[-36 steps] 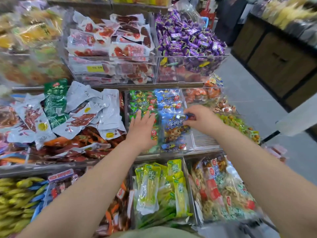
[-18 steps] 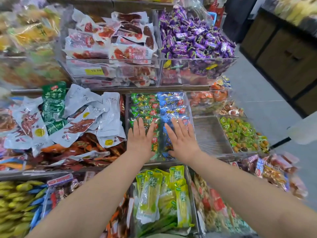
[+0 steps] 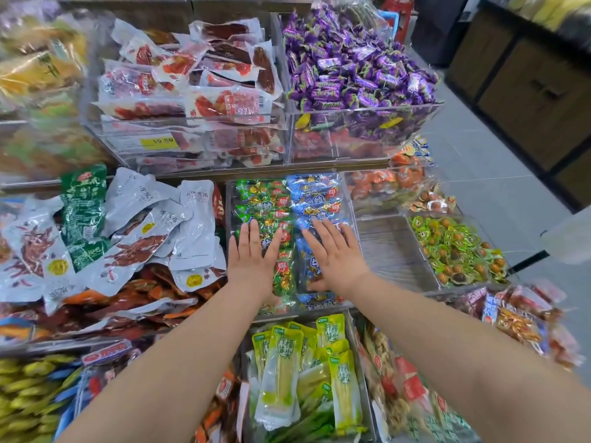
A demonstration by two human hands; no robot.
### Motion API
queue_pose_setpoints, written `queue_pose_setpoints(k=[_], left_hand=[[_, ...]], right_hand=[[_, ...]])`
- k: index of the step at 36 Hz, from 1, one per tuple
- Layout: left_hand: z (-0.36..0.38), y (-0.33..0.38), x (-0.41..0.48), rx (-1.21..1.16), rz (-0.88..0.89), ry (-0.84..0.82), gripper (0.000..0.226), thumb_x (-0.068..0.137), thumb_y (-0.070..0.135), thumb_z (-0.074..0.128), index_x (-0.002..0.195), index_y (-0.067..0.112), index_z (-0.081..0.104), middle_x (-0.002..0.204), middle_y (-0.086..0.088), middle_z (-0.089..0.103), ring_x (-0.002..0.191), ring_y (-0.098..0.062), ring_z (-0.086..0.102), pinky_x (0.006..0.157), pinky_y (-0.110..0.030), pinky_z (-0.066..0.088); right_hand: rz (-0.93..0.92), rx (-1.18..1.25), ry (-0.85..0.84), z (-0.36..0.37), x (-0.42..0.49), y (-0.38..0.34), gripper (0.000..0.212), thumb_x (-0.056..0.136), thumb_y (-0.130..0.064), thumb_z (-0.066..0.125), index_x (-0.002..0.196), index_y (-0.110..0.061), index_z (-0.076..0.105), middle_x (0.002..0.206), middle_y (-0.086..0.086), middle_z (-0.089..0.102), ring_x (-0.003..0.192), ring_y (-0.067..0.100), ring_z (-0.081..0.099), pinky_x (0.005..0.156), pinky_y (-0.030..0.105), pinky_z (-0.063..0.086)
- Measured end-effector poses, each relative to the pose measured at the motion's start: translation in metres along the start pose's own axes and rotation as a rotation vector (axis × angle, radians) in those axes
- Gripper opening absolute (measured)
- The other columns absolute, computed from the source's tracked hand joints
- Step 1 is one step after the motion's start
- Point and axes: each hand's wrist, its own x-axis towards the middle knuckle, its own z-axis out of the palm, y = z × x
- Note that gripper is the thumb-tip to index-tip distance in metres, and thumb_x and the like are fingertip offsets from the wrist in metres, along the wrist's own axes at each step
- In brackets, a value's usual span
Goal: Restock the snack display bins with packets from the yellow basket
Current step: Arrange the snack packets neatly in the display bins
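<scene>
A clear bin (image 3: 350, 203) in the middle shelf row holds green snack packets (image 3: 259, 196) on its left and blue snack packets (image 3: 316, 193) on its right. My left hand (image 3: 252, 254) lies flat, fingers straight, on the green packets. My right hand (image 3: 335, 254) lies flat with fingers spread on the blue packets. Neither hand holds a packet. The yellow basket is not in view.
Right of the blue packets is a bin (image 3: 393, 251) with nothing in it, then a bin of green-wrapped round snacks (image 3: 457, 247). White and green pouches (image 3: 128, 225) lie left. Purple candies (image 3: 358, 68) and red meat packs (image 3: 198, 84) fill the upper shelf. Yellow-green pouches (image 3: 300, 372) sit below. An aisle floor (image 3: 499, 174) lies right.
One second ago my right hand held a blue packet at the bin's right edge. It has since let go and come to lie flat on the blue packets. The left hand stays put.
</scene>
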Motion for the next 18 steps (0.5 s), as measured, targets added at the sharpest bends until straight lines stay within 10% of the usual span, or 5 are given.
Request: queue_pose_setpoints(k=[12, 18], left_hand=[[-0.008, -0.009, -0.014, -0.041, 0.100, 0.008, 0.136, 0.066, 0.077, 0.063, 0.126, 0.029, -0.049, 0.147, -0.022, -0.041, 0.139, -0.039, -0.032, 0.115, -0.053, -0.012], [-0.015, -0.018, -0.037, -0.347, 0.124, 0.268, 0.078, 0.089, 0.056, 0.053, 0.152, 0.022, 0.023, 0.160, -0.019, 0.006, 0.148, -0.036, -0.001, 0.118, -0.047, 0.005]], right_hand=[[-0.032, 0.065, -0.030, -0.007, 0.001, 0.007, 0.111, 0.075, -0.076, 0.048, 0.148, -0.022, -0.016, 0.157, 0.005, -0.016, 0.144, 0.022, -0.016, 0.113, 0.045, -0.012], [0.034, 0.371, 0.209, -0.027, -0.027, 0.005, 0.076, 0.088, -0.043, 0.055, 0.150, -0.016, 0.020, 0.158, 0.006, 0.013, 0.146, 0.024, 0.002, 0.116, 0.039, -0.003]])
